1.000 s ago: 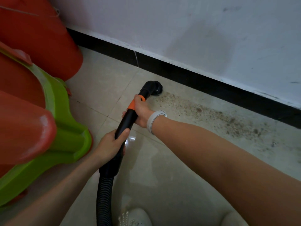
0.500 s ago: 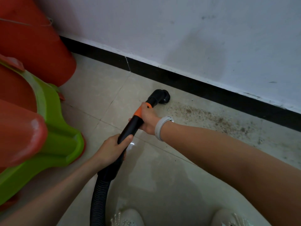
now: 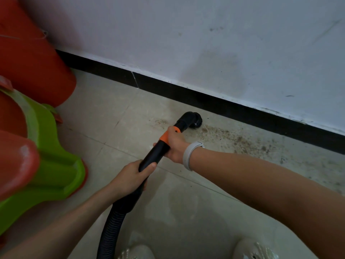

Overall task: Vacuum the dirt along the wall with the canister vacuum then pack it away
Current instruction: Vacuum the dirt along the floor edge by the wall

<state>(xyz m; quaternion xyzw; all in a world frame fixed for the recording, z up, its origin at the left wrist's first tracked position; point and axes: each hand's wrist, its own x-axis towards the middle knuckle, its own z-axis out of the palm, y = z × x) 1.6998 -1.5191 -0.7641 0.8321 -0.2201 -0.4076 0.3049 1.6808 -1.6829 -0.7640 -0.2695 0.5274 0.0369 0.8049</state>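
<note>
At centre frame, the left hand (image 3: pixel 130 176) and right hand (image 3: pixel 174 144) both grip the black vacuum wand (image 3: pixel 155 152); its brush nozzle (image 3: pixel 194 119) touches the dirt (image 3: pixel 233 137) on the floor (image 3: pixel 112 116) beside the black baseboard (image 3: pixel 224 107).

Your wand (image 3: pixel 149 159): smooth black plastic, slight sheen, orange plastic collar (image 3: pixel 165 137). Hose (image 3: pixel 110 228): ribbed black plastic, matt. Brush head (image 3: pixel 194 119): black plastic, dark bristles at edge. Your floor (image 3: pixel 104 113): glossy beige tile, soft reflections, thin grout lines; gritty brown dirt (image 3: pixel 239 139) dulls surface near skirting (image 3: pixel 214 101), which looks smooth, black, faintly glossy. Wall (image 3: pixel 186 43): matt white paint, scuffed, smudged. Your wristband (image 3: pixel 189 156): smooth pale rubbery strap. Red-and-green stools (image 3: pixel 46 165): moulded plastic, satin shine.
</note>
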